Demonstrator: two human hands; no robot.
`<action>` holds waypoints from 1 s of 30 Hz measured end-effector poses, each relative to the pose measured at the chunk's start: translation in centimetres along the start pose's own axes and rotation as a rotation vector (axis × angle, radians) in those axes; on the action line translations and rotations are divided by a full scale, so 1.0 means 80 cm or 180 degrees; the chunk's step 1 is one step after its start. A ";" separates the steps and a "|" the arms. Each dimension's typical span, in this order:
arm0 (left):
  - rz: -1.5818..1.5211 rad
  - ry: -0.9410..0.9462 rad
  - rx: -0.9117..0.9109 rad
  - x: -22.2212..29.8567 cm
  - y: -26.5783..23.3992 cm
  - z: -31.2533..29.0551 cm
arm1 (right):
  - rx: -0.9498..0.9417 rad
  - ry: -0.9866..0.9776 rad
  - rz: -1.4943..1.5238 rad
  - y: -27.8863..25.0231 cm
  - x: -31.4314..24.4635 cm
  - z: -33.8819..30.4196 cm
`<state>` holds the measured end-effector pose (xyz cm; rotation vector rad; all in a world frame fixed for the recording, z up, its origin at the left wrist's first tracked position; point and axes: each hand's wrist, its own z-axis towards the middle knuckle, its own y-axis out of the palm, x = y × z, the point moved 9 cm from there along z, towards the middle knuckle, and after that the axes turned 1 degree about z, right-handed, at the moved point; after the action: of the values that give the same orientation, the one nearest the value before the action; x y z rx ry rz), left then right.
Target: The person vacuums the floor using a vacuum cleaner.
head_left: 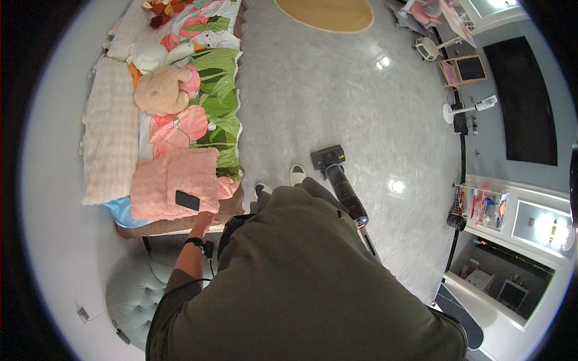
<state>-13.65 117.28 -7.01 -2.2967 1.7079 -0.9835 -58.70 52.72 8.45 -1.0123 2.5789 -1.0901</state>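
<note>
My left hand [206, 221] is at the near edge of a brown-sided sofa bed [174, 225], fingers stretched out and apart, holding nothing I can see. Just beyond it lies a fluffy pink cushion [159, 180] with a black phone [187, 200] on top. My right hand is hidden behind my body. On the grey floor ahead and to the right, a dark stick vacuum [348, 195] leans back toward me. Its flat floor head [328, 157] rests on the floor, and its handle end runs down beside my torso.
A beige plush toy [161, 90] and a floral cover [220, 90] lie on the bed. A green tufted seat [129, 295] stands at lower left. Along the right wall are a white fan [469, 108], a small easel [462, 71] and a rack [481, 206]. A round yellow rug [328, 13] lies far ahead.
</note>
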 end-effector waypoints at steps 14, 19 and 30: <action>-0.2015 -0.1448 0.0666 -0.018 0.044 -0.109 | 0.0518 -0.1193 0.0504 -0.123 -0.304 0.330; -0.1314 -0.1166 0.0680 -0.016 0.078 -0.159 | 0.0751 -0.1656 0.0832 -0.216 -0.494 0.442; -0.1217 -0.1133 0.1289 -0.056 0.169 -0.247 | 0.0076 -0.1861 0.2359 -0.376 -0.754 0.524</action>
<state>-36.36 121.94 0.45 -2.3715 0.8640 -0.8126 19.06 52.42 -7.51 -0.2360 2.1323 -0.5196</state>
